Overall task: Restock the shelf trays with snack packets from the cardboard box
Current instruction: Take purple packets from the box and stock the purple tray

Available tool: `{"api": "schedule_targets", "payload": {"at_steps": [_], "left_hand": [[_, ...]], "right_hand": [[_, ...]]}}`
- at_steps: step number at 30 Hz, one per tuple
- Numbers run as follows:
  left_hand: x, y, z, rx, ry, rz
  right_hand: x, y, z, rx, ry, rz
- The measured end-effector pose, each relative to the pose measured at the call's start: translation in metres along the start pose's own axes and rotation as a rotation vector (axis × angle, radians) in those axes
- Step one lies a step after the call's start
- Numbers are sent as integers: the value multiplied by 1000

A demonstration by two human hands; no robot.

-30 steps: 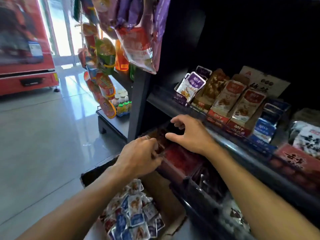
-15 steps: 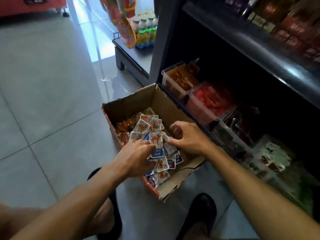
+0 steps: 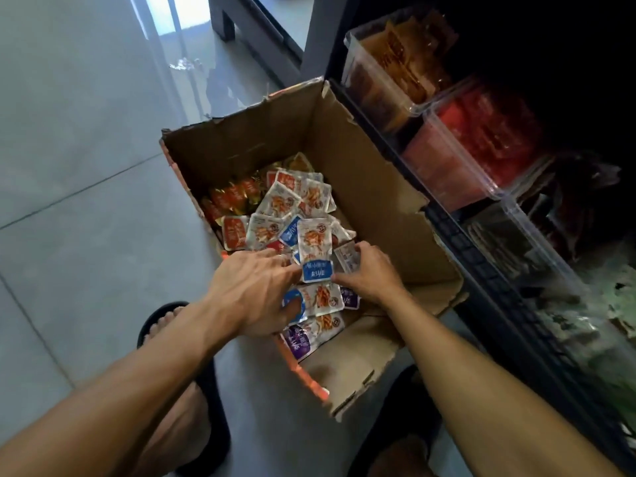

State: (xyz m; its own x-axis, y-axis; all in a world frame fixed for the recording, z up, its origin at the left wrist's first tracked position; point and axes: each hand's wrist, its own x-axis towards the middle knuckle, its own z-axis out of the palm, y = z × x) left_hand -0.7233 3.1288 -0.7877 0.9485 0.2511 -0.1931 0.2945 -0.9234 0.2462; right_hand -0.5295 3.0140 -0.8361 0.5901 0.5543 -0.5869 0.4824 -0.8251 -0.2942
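Observation:
An open cardboard box (image 3: 371, 187) sits on the floor against the lowest shelf, holding several small snack packets (image 3: 278, 204) with white, red, blue and purple labels. Both my hands are inside its near end. My left hand (image 3: 254, 290) curls over a bunch of packets, thumb pressed on a blue one. My right hand (image 3: 373, 275) pinches packets from the other side. A white packet with a blue label (image 3: 315, 251) stands between the two hands, touched by both. On the shelf at right are clear trays: one with orange-brown packets (image 3: 358, 63), one with red packets (image 3: 444, 166).
A third clear tray (image 3: 537, 235) with dark packets and more green-white packs (image 3: 585, 325) lie further along the shelf. My feet in black sandals (image 3: 206, 390) stand on the grey tiled floor (image 3: 86, 166) before the box. A dark stand's foot (image 3: 254, 25) is behind.
My hands left the shelf trays and dropped into the box. The view tilted down from the upper shelves to the box, and both hands closed around packets.

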Motion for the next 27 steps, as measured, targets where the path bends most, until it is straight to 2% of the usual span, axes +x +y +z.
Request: {"api": "schedule_targets", "payload": {"at_steps": [2, 7, 12, 15, 19, 23, 25, 27], "left_hand": [[2, 0, 4, 29, -1, -4], [2, -2, 9, 42, 24, -27], [7, 0, 9, -6, 35, -59], [7, 1, 10, -10, 47, -91], [7, 3, 8, -24, 76, -169], [9, 2, 0, -243, 88, -186], [11, -4, -5, -221, 121, -190], [14, -15, -10, -63, 101, -223]], "right_hand": [[17, 2, 11, -83, 34, 28], [38, 13, 12, -142, -59, 41], [17, 24, -20, -33, 152, -10], [-4, 25, -43, 123, 180, -60], [-36, 6, -60, 669, -122, -83], [-49, -15, -56, 874, -351, -138], [-47, -21, -54, 963, -410, -137], [-37, -20, -52, 979, -340, -87]]}}
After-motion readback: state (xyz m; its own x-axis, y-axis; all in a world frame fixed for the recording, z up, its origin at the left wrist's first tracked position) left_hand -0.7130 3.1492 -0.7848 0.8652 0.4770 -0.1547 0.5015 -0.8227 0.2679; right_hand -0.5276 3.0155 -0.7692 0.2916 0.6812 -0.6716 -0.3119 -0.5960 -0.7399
